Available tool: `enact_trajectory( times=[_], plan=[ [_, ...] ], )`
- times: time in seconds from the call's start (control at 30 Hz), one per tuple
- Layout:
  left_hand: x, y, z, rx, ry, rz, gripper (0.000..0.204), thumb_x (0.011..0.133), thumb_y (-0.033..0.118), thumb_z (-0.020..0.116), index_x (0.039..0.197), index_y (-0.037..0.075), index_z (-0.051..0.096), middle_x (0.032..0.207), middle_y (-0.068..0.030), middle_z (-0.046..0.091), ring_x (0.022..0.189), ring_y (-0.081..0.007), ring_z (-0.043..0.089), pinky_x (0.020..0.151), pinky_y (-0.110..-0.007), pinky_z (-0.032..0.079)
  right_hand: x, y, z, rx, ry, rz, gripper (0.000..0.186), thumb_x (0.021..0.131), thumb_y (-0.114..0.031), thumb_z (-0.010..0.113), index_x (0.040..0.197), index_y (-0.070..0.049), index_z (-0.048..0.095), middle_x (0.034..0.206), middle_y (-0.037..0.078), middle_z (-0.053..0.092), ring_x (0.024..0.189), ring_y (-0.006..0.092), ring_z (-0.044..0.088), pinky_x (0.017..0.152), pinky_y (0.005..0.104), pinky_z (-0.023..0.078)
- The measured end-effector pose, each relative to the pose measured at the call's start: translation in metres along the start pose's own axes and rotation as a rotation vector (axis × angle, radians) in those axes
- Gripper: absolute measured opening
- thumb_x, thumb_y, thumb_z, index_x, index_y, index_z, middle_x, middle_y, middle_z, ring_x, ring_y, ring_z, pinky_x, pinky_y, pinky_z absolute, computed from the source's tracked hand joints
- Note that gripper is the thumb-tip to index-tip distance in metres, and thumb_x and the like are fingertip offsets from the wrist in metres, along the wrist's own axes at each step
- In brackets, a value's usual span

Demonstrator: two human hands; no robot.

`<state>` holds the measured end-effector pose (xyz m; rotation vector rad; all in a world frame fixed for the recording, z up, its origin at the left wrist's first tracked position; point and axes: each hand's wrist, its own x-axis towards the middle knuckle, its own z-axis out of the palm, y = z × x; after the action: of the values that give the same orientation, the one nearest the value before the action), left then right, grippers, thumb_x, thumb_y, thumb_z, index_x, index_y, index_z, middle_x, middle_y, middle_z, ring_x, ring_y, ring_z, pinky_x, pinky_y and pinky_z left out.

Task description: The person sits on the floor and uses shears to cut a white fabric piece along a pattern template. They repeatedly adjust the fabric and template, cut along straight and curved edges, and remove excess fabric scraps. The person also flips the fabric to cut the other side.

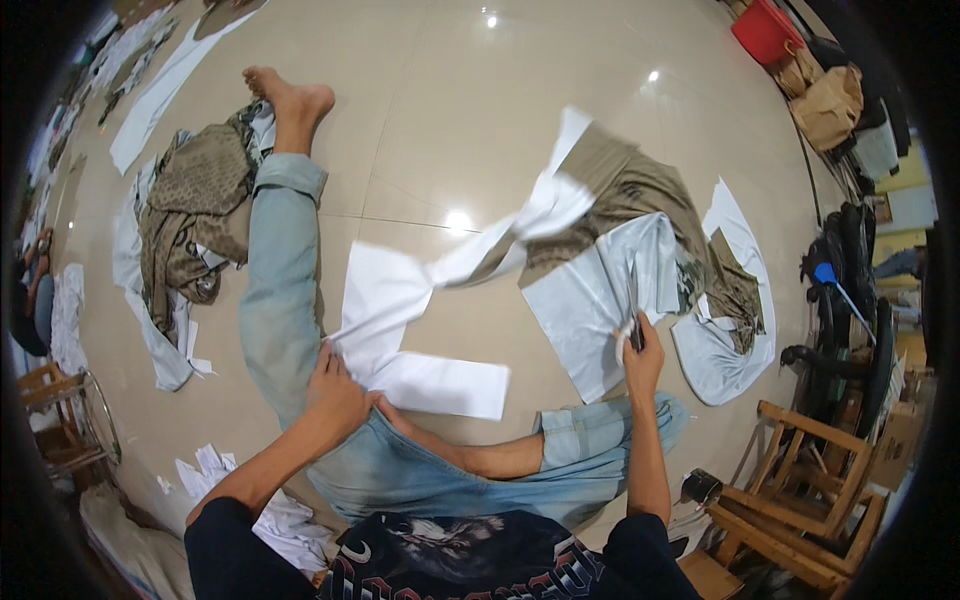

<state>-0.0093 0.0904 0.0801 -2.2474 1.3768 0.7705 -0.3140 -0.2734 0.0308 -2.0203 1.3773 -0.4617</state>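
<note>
My left hand (pixel 338 390) is closed on a white fabric piece (pixel 385 300) beside my outstretched leg. Its narrow strip stretches up to the right to olive patterned cloth (pixel 635 175), slightly blurred. My right hand (pixel 640 355) grips scissors (pixel 634 305), blades pointing away from me over pale grey cloth (pixel 570 330). Another pile of olive patterned and pale pieces (pixel 190 190) lies left of my leg. More white and olive pieces (pixel 730 350) rest at the right, past my right hand.
A red tub (pixel 755 30) and brown paper bags (pixel 825 110) stand at the back right. Wooden frames (pixel 800 460) and dark clutter line the right side. White scraps (pixel 290 515) lie behind me at left. Another person (pixel 38 300) sits at the far left, near a wooden chair.
</note>
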Motion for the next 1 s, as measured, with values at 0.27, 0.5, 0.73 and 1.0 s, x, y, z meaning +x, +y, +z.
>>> enact_trajectory(
  times=[0.27,0.5,0.73,1.0],
  plan=[
    [0.066,0.062,-0.118,-0.421,0.678,0.39,0.056,0.094,0.035,0.058,0.14,0.004,0.046,0.143,-0.0163,0.047,0.135,-0.0338,0.04,0.112,-0.051,0.029,-0.018,-0.001,-0.005,0.06,0.379,-0.029,0.058,0.085,-0.005,0.07,0.137,0.005,0.047,0.123,0.019,0.056,0.107,0.0292,0.061,0.09,0.0356,0.049],
    [0.288,0.114,-0.11,-0.282,0.703,0.305,0.079,0.094,0.062,0.041,0.151,0.008,0.029,0.156,-0.0141,0.03,0.145,-0.0335,0.026,0.117,-0.054,0.019,0.06,0.023,0.021,-0.201,0.282,-0.101,0.058,0.086,-0.01,0.062,0.14,0.001,0.044,0.126,0.021,0.053,0.114,0.039,0.055,0.095,0.0411,0.045],
    [0.411,-0.058,-0.198,0.076,0.884,-0.088,0.075,0.097,0.058,0.041,0.151,0.007,0.029,0.157,-0.0161,0.028,0.148,-0.034,0.018,0.117,-0.056,0.017,0.25,-0.047,0.055,-0.308,0.29,-0.48,0.055,0.085,-0.007,0.06,0.138,-0.002,0.045,0.133,0.02,0.051,0.118,0.0391,0.053,0.098,0.0434,0.044],
    [0.289,0.013,-0.1,-0.273,0.88,0.166,0.076,0.095,0.044,0.054,0.154,0.008,0.022,0.161,-0.0177,0.015,0.148,-0.0384,0.012,0.117,-0.059,0.011,0.214,-0.044,0.081,-0.187,0.23,-0.468,0.057,0.086,-0.006,0.059,0.141,-0.002,0.043,0.137,0.019,0.048,0.122,0.0378,0.05,0.103,0.042,0.041]
  ],
)
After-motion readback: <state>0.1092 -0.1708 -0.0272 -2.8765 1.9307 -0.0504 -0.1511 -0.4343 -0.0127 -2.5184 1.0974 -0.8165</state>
